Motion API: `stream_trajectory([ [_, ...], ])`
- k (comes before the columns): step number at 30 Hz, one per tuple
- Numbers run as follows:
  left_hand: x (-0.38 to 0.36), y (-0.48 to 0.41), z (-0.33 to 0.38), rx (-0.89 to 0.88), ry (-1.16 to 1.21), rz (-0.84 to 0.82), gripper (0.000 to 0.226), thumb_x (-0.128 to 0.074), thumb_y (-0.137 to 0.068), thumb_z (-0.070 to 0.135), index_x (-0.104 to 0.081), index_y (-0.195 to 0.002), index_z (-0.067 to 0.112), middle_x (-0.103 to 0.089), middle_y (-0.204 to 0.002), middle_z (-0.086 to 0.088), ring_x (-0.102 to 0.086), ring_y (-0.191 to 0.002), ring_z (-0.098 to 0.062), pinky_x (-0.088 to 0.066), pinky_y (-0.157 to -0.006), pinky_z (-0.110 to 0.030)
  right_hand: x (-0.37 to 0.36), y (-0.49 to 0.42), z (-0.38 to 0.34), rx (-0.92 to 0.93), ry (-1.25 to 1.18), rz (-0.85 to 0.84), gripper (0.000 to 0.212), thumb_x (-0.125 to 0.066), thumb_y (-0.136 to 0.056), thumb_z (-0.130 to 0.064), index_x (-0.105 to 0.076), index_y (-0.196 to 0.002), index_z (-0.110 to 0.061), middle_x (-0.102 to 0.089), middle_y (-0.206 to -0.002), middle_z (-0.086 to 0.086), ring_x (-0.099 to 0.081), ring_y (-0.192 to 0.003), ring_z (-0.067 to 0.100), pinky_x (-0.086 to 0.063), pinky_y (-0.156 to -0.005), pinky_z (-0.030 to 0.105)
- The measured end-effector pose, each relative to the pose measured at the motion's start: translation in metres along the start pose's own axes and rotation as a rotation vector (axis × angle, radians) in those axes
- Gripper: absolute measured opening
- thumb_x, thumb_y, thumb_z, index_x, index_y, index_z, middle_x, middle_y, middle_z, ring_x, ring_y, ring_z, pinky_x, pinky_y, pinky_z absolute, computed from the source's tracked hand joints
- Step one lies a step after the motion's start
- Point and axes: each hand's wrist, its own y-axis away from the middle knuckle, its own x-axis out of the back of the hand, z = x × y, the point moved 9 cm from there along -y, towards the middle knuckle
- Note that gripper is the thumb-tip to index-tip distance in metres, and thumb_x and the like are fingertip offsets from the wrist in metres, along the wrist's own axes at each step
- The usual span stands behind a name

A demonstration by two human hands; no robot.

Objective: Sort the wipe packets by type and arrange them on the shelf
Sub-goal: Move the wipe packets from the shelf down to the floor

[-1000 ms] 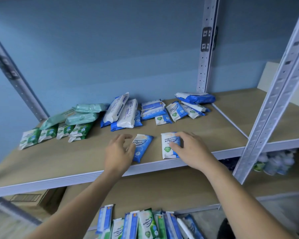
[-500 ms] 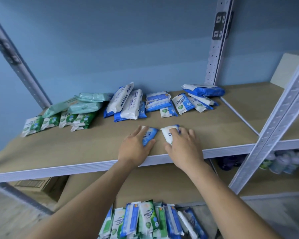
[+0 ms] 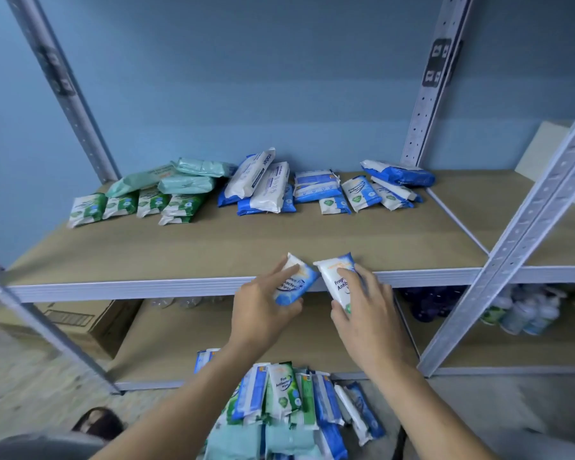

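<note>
Presently, the left hand holds a small blue-and-white wipe packet, its fingers laid along the top face and the thumb tucked beneath the lower end. The right hand grips a second blue-and-white packet in like manner, fingers curled over the front and thumb under the bottom edge. Both packets sit just beside each other at the front lip of the upper shelf, their upper ends over the board and their lower ends hanging past the edge; whether they rest on the board cannot be determined. Along the back of that shelf, at the left, a row of small green-and-white packets lies with pale teal packs stacked behind and partly on them. At the middle rear, large white-and-blue packs lean together, and to their right lies a cluster of small blue packets with a larger blue pack on top at the far end. Below the forearms, a mixed pile of green and blue packets lies unsorted. The lower shelf carries a cardboard box at the left, and bottles stand at the right behind a grey metal post.
</note>
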Motion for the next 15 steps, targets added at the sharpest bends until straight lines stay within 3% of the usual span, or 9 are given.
stream_trajectory([
  [4,-0.009,0.041,-0.011,-0.024,0.069,0.057,0.062,-0.082,-0.071,0.007,-0.069,-0.127,0.030,-0.048,-0.144,0.027,-0.057,-0.117,0.011,-0.050,-0.090,-0.014,-0.010,0.027,0.005,-0.015,-0.079,0.039,0.060,-0.074,-0.077,-0.014,-0.053,-0.134,-0.020,-0.046,-0.144,0.002,-0.050,-0.102,0.030,-0.048,-0.081,0.038],
  [6,-0.019,0.059,-0.025,0.012,0.088,0.045,0.061,-0.083,-0.072,0.006,-0.070,-0.127,0.029,-0.048,-0.144,0.027,-0.055,-0.119,0.013,-0.052,-0.091,-0.015,-0.022,0.039,0.009,-0.011,-0.118,0.018,0.060,-0.072,-0.079,-0.013,-0.051,-0.135,-0.022,-0.044,-0.144,-0.001,-0.047,-0.106,0.028,-0.047,-0.083,0.037],
  [9,-0.035,0.078,-0.050,0.105,0.068,-0.023,0.059,-0.085,-0.074,0.013,-0.069,-0.128,0.030,-0.045,-0.146,0.026,-0.055,-0.119,0.012,-0.048,-0.088,-0.009,-0.056,0.061,0.023,-0.039,-0.114,-0.129,0.060,-0.066,-0.084,-0.015,-0.047,-0.140,-0.024,-0.041,-0.145,-0.004,-0.043,-0.112,0.025,-0.046,-0.086,0.035],
  [12,-0.051,0.091,-0.078,0.223,0.026,-0.116,0.056,-0.084,-0.078,0.018,-0.067,-0.131,0.027,-0.043,-0.146,0.022,-0.057,-0.112,0.008,-0.038,-0.079,0.002,-0.095,0.083,0.048,-0.123,-0.081,-0.284,0.058,-0.066,-0.085,-0.017,-0.046,-0.139,-0.023,-0.052,-0.136,0.000,-0.046,-0.111,0.027,-0.045,-0.090,0.037],
  [15,-0.070,0.105,-0.110,0.329,-0.033,-0.179,0.054,-0.081,-0.081,0.019,-0.066,-0.132,0.028,-0.045,-0.149,0.018,-0.063,-0.112,-0.005,-0.036,-0.074,0.003,-0.126,0.102,0.077,-0.236,-0.050,-0.393,0.055,-0.066,-0.084,-0.017,-0.050,-0.136,-0.022,-0.059,-0.130,0.003,-0.051,-0.110,0.031,-0.042,-0.090,0.037],
])
